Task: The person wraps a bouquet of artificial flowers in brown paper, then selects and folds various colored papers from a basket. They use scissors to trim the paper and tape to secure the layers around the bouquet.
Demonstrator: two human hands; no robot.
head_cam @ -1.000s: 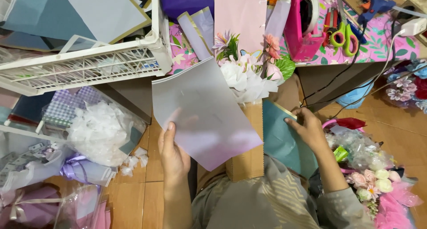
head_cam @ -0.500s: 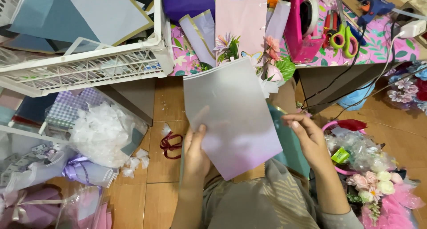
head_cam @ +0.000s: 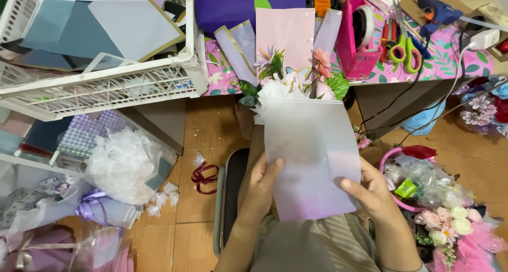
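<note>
A translucent white-to-lilac wrapping sheet (head_cam: 312,155) is held upright in front of me over my lap. My left hand (head_cam: 262,187) grips its lower left edge with the thumb on top. Its lower right edge is gripped by my right hand (head_cam: 370,190). Just behind the sheet's top edge stands a small bouquet (head_cam: 293,79) of white, pink and purple artificial flowers with green leaves; its lower part is hidden by the sheet.
A white plastic basket (head_cam: 100,87) with blue and grey sheets sits at the left. A pink tape dispenser (head_cam: 360,34), scissors (head_cam: 399,47) and a glue gun (head_cam: 436,10) lie on a floral-covered table. White tulle (head_cam: 124,163), a red ribbon (head_cam: 203,174) and a pink basket of flowers (head_cam: 423,190) are on the floor.
The sheet has swung from a tilted position at the left to upright in the centre, in front of the bouquet. My right hand left the teal sheet and took hold of the translucent one.
</note>
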